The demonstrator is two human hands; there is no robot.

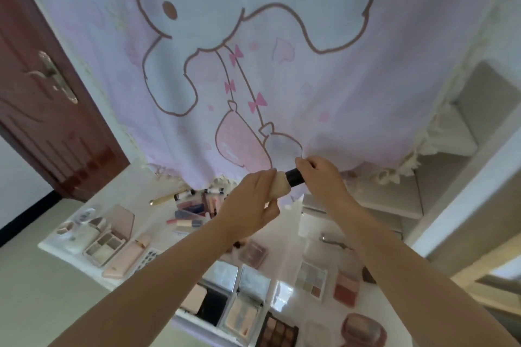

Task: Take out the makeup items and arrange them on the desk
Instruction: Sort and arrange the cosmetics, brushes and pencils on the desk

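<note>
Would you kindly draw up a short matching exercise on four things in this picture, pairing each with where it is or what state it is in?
Things:
1. black-handled brush
2. dark eyeshadow palette
3. gold-handled tool
4. brown door

Places or states:
A. at the left edge of the view, with a metal handle
B. held above the desk between the left hand and the right hand
C. lying open at the near edge of the desk
D. lying at the far side of the desk, near the curtain hem

Pairs: 1-B, 2-C, 3-D, 4-A
</note>
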